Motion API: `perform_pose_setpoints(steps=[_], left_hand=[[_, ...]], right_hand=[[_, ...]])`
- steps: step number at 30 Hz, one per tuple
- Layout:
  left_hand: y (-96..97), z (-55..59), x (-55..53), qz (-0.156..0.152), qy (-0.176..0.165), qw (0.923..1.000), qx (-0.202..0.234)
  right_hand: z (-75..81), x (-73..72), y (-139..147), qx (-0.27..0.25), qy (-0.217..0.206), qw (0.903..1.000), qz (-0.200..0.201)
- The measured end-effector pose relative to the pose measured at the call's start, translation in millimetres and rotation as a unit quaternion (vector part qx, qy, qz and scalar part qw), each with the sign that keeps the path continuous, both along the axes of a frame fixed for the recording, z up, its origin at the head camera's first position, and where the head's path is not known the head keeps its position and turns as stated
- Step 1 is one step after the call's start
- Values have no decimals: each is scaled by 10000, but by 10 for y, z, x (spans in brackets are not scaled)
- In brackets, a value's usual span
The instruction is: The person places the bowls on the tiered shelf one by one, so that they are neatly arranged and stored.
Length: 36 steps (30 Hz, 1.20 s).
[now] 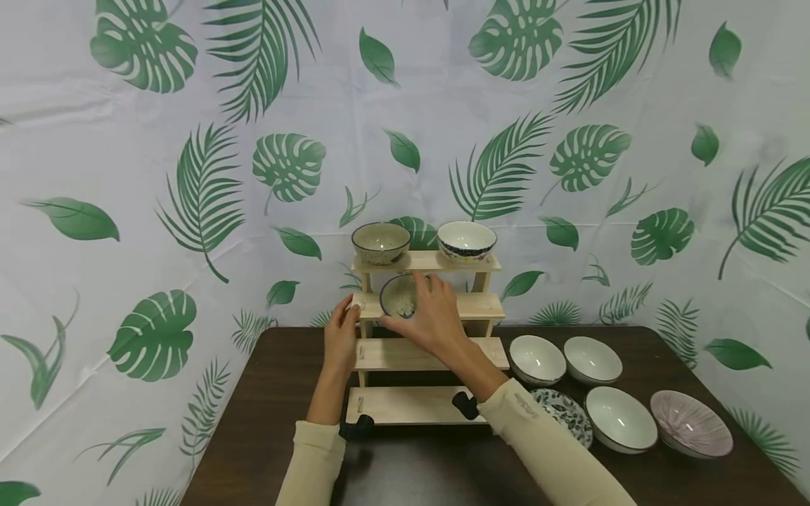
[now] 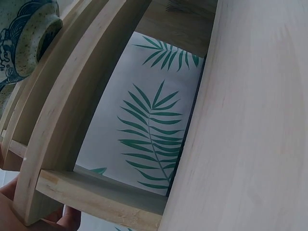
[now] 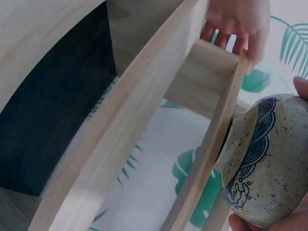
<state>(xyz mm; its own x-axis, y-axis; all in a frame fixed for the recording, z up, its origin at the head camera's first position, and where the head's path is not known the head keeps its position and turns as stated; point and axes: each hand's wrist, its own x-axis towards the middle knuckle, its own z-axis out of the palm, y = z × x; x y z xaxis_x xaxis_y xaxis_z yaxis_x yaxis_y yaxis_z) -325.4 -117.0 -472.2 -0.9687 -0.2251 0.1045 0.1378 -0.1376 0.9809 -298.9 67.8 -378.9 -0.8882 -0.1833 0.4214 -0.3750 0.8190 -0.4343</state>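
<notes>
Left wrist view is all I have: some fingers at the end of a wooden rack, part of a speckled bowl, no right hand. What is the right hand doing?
Observer: In the head view, the right hand grips a speckled bowl at the second shelf from the top of the wooden rack.
Operator: And to the right of the rack?
Observer: Several dishes stand on the table, with a pink bowl farthest right.

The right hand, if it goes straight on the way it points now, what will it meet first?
Beyond the bowl it grips, the right hand would probably meet the top shelf first; the head view leaves depth unclear, so it might pass underneath.
</notes>
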Motion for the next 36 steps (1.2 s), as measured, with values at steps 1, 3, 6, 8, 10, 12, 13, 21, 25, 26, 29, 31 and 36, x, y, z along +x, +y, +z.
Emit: perform_pose_setpoints(steps=[1,3,6,8,10,12,13,21,25,26,29,31,36], left_hand=[[3,0,3,5,-5,10000,-8],[3,-3,2,15,-19,10000,-16],[-1,-15,-11,10,-50,10000,-43],[-6,-9,-18,-8,-80,10000,-22],[-11,21,-2,-41,-116,9999,-5],[-14,77,38,-82,-155,9998,-25],[-15,112,69,-102,-161,9998,-40],[-7,177,146,-174,-149,9997,-19],[-8,22,26,-155,-141,9998,36],[-7,1,11,-145,-120,9998,36],[-9,-17,-3,-132,-99,9999,46],[-12,17,19,-150,-114,9998,91],[-3,218,182,-210,-128,9997,23]], right_hand=[[-1,-10,-4,7,-8,10000,13],[-5,-33,-9,22,-2,10000,45],[-8,-65,-16,38,-8,10000,77],[-8,-82,-22,-35,-34,9999,111],[-7,-89,-32,-148,-127,9997,120],[-10,-90,-43,-286,-197,9993,121],[-10,-90,-49,-346,-218,9991,113],[-30,-93,-103,-562,-296,9980,22],[-38,-93,-125,-593,-231,9980,19],[-40,-95,-129,-599,-201,9980,31],[-56,-105,-142,-594,-146,9981,77],[-66,-108,-151,-594,-145,9981,119],[-80,-110,-180,-572,-168,9981,174]])
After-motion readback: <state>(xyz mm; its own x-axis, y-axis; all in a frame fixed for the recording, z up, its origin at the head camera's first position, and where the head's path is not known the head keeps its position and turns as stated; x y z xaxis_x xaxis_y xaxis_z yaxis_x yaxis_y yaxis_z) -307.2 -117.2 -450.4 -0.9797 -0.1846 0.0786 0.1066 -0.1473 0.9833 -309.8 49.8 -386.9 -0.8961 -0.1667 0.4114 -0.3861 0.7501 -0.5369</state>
